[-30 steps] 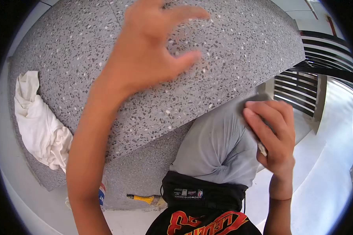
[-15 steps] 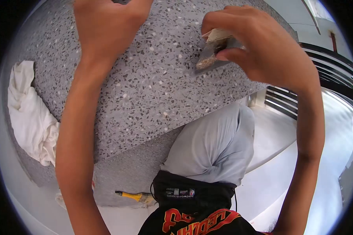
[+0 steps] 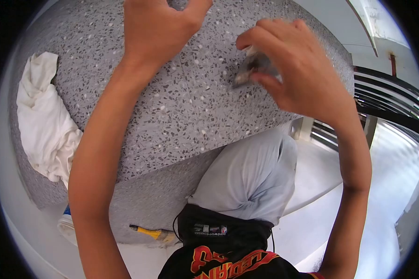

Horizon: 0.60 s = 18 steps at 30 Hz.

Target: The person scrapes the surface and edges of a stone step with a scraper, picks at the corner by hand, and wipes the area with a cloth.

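A speckled grey stone slab (image 3: 186,107) lies under both hands. At the top edge of the view, my left hand (image 3: 160,32) is over the slab with its fingers curled; the fingertips are cut off, and whatever they may hold is hidden. Farther right, my right hand (image 3: 298,65) pinches a flat scraper blade (image 3: 256,67) between thumb and fingers. Motion blurs the blade, which has pale residue on it and is low over the slab.
A white cloth (image 3: 46,121) lies crumpled at the slab's left side. Below the slab's front edge is a yellow-handled brush (image 3: 151,232). Black metal railings (image 3: 391,97) stand at the right. A blue and white container (image 3: 67,225) partly shows behind my left forearm.
My left hand has moved right across the slab. My right hand has shifted slightly, its fingers a little less wrapped over the blade. The whole view has shifted somewhat.
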### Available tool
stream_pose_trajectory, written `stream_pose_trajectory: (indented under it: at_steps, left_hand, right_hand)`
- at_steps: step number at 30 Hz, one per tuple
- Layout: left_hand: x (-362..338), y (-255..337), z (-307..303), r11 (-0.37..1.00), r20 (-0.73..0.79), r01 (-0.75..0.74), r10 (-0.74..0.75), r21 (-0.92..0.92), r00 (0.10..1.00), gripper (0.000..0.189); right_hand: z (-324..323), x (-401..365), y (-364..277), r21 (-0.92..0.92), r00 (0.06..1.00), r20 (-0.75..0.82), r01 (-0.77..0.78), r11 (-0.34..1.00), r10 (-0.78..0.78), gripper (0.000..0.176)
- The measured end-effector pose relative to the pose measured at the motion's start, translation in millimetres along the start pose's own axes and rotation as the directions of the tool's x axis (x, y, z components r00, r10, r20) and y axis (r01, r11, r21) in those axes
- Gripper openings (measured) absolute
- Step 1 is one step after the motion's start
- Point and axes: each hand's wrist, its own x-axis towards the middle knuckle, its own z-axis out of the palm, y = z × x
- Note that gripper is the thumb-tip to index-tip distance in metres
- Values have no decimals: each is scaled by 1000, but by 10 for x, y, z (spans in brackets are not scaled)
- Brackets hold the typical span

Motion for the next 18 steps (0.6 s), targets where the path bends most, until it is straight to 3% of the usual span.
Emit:
stream_pose_trajectory:
  at_steps: [3, 7, 9, 18]
  left_hand:
    - [-5, 11, -1, 1000, -7, 26, -26, -10, 1000, 11]
    - [-39, 3, -9, 1000, -17, -9, 9, 16, 1000, 12]
    - [-26, 46, 1, 997, -1, 80, -80, -14, 997, 13]
    - [-41, -9, -1, 999, -2, 28, -28, 16, 1000, 13]
  right_hand:
    - [86, -51, -38, 83, 995, 103, -14, 996, 5, 45]
    - [15, -46, -1, 50, 995, 98, -33, 998, 28, 43]
    - [29, -50, -57, 75, 995, 105, -5, 997, -3, 43]
    - [46, -70, -96, 99, 997, 71, -8, 995, 1, 34]
